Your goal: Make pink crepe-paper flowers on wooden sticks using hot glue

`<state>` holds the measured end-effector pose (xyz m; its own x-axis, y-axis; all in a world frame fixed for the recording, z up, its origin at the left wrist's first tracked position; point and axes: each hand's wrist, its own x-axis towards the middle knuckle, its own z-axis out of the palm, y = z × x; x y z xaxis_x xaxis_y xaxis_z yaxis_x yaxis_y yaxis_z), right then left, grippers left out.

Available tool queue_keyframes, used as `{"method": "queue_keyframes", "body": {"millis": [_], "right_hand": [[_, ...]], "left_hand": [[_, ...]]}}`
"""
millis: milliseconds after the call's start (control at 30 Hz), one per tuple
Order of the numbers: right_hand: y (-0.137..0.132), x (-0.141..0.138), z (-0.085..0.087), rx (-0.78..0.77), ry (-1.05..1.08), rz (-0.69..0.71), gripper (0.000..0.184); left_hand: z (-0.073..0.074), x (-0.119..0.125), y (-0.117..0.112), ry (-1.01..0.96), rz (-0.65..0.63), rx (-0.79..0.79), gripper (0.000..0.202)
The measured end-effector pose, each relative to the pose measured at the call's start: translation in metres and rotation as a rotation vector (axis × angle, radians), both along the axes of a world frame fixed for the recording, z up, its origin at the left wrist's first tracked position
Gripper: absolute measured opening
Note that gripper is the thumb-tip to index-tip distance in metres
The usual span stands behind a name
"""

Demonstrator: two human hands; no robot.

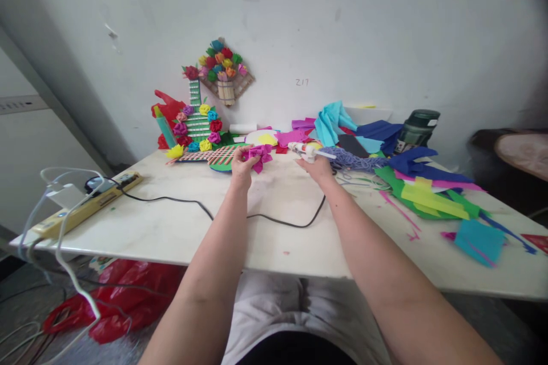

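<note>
A magenta paper flower [261, 157] is pinched in the fingers of my left hand [244, 170], above the middle of the table. My right hand [315, 167] grips a white glue gun [306, 150] whose nozzle end points left, toward the flower but apart from it. Just behind my left hand lies a green guitar-shaped piece [220, 159] with crossed pale sticks on its neck. Beyond it stands another green guitar-shaped piece [199, 122], edged with colourful paper flowers. A black cord [278, 221] runs over the tabletop toward my right hand.
On the left edge sits a yellow power strip [89, 205] with plugs and cables. Coloured paper sheets [428, 197], purple yarn [355, 159] and a dark green bottle [417, 130] occupy the right side. A flower-basket craft [226, 71] hangs on the wall. Red plastic bags [124, 296] lie below.
</note>
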<state>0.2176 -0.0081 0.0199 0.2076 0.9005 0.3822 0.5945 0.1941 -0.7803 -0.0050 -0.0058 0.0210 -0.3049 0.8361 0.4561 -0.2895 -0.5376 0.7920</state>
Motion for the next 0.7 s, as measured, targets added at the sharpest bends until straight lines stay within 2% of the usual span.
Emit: {"method": "queue_keyframes", "body": {"millis": [100, 167, 267, 367, 467, 567, 700], "right_hand": [[-0.005, -0.006, -0.001, -0.104, -0.330, -0.022, 0.043], [-0.010, -0.013, -0.002, -0.139, -0.499, 0.040, 0.044], [-0.014, -0.025, -0.007, -0.134, -0.690, 0.222, 0.045], [-0.016, -0.033, -0.012, -0.124, -0.788, 0.272, 0.044], [-0.014, -0.033, -0.011, -0.101, -0.780, 0.308, 0.045], [-0.011, -0.022, -0.005, -0.082, -0.745, 0.234, 0.044], [-0.009, -0.001, 0.001, -0.153, -0.779, -0.094, 0.038]], "left_hand": [[0.003, 0.000, -0.001, -0.079, -0.028, -0.029, 0.041], [0.005, 0.000, -0.002, -0.121, -0.037, -0.029, 0.040], [0.007, 0.002, -0.004, -0.144, -0.049, -0.005, 0.038], [0.007, 0.006, -0.006, -0.108, -0.084, 0.006, 0.037], [0.005, 0.008, -0.007, -0.046, -0.122, 0.002, 0.036], [0.003, 0.009, -0.007, -0.014, -0.152, -0.018, 0.037], [0.001, 0.009, -0.006, -0.003, -0.175, -0.038, 0.038]]}}
